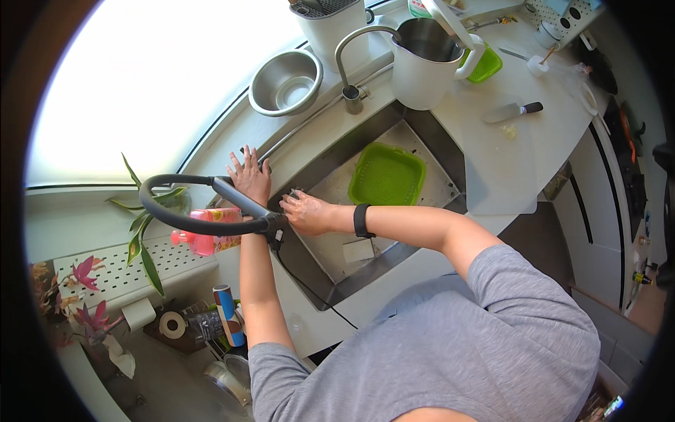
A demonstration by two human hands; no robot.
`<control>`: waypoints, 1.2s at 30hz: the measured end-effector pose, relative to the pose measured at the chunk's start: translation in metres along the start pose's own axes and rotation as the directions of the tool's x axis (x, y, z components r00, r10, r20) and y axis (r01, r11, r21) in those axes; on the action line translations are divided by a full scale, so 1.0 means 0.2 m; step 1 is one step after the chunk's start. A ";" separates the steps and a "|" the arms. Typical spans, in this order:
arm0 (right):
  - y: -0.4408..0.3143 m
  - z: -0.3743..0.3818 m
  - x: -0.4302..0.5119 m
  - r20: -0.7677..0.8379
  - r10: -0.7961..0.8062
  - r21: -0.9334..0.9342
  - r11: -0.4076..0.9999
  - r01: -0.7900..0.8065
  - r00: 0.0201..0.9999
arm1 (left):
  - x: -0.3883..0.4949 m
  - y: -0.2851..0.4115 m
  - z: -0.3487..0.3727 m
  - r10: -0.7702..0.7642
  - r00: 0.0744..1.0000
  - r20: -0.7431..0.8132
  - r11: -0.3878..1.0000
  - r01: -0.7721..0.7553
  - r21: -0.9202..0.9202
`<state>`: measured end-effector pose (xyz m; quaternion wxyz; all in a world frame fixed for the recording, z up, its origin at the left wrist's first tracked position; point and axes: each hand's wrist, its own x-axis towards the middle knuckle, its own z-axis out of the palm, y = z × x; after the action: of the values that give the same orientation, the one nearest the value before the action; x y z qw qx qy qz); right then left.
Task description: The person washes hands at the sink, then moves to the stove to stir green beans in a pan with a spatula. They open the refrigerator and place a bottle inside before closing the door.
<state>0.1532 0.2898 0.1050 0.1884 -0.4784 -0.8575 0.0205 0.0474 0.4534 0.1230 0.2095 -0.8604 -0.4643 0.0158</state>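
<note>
My left hand (250, 176) is spread with its fingers apart beside a dark tap fitting (265, 168) behind the sink's left end; whether it touches the fitting is unclear. My right hand (307, 212), wet-looking and bent at the fingers, is at the left end of the metal sink (364, 273). A small dark, shiny thing (295, 193) shows at its fingertips; I cannot tell whether it is held. A green plastic basket (387, 174) lies in the sink, and a pale rectangular block (358, 250) is nearer me.
A steel bowl (286, 83), a curved faucet (352, 99) and a white pitcher (426, 71) stand behind the sink. To the right, a knife (503, 112) lies on a translucent cutting mat (501, 174). A pink pump bottle (216, 232) and a plant (142, 227) are at left.
</note>
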 end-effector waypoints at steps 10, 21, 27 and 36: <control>-0.13 -0.50 -0.37 -0.197 0.168 0.273 0.956 -0.111 0.966 | -0.74 -0.09 -0.14 -0.052 0.987 0.153 0.779 0.136 -0.612; -0.32 -1.02 -0.44 -0.075 0.239 0.207 0.953 -0.219 0.968 | -1.64 0.33 -0.14 -0.127 0.908 0.400 0.666 0.377 -0.643; -0.32 -0.99 -0.43 -0.047 0.216 0.178 0.963 -0.204 0.975 | -1.42 0.23 -0.18 -0.110 0.970 0.219 0.728 0.229 -0.647; -0.21 -0.74 -0.36 0.090 0.217 0.063 0.973 -0.223 0.972 | -0.36 0.05 -0.25 0.022 0.919 -0.393 0.844 -0.228 -0.486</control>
<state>0.2026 0.1860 0.2293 0.1665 -0.5619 -0.8050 0.0922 0.0252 0.3738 0.1540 0.0506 -0.9006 -0.3443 -0.2603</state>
